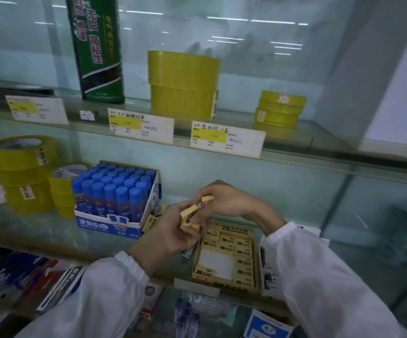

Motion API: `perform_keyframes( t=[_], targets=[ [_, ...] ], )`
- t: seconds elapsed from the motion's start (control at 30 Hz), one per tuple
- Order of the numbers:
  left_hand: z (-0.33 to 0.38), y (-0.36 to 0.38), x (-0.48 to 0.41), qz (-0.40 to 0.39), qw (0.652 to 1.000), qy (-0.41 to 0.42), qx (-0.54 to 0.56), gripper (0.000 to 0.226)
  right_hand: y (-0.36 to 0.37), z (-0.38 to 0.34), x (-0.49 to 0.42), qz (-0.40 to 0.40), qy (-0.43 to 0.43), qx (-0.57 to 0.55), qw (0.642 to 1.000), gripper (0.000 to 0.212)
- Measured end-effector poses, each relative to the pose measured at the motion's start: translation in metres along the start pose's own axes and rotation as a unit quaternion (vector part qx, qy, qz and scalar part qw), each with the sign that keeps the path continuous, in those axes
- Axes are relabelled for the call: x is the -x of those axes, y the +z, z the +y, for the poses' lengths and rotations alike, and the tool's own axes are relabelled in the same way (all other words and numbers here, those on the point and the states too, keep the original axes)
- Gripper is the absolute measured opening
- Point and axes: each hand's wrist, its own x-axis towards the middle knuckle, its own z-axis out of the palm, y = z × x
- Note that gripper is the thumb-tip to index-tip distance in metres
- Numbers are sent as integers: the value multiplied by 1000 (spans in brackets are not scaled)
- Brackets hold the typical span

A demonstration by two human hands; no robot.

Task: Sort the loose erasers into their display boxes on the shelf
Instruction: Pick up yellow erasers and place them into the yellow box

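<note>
While the left hand (170,232) has its grip closed round a small stack of erasers (189,217), probably as a ready supply, the right hand (231,201) pinches a single eraser (207,198) in its grip. Both hover just above the display box (215,263) on the glass shelf (26,223), whose bare middle looks like the gap to fill.
</note>
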Motion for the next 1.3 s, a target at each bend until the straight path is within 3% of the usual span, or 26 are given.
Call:
perform_keyframes(
  t=[0.1, 0.27, 0.37, 0.43, 0.57, 0.8, 1.13, 1.3],
  targets=[
    [3, -4, -10, 17, 1000, 5, -5, 21, -3, 18, 27, 58, 21, -107, 992, 22],
    [12, -3, -19, 38, 999, 6, -17, 25, 16, 43, 70, -27, 29, -109, 993, 40],
    [17, -1, -26, 62, 998, -11, -25, 22, 34, 63, 74, -10, 23, -186, 982, 48],
    [19, 2, -29, 80, 996, -14, -24, 32, 43, 74, 74, 23, 16, -207, 978, 57],
    [22, 5, -30, 79, 996, 13, -49, 57, 55, 83, 72, 66, 24, -183, 981, 44],
    [15, -17, -21, -28, 994, 5, -103, 29, 62, 74, 72, 86, 18, -191, 978, 19],
    [4, -30, -17, -55, 992, 82, -84, 40, 55, 62, 76, 19, 43, -78, 996, 20],
    [-3, -26, -14, -51, 985, 99, -130, 30, 47, 58, 74, -25, 46, -68, 996, 19]
  ],
)
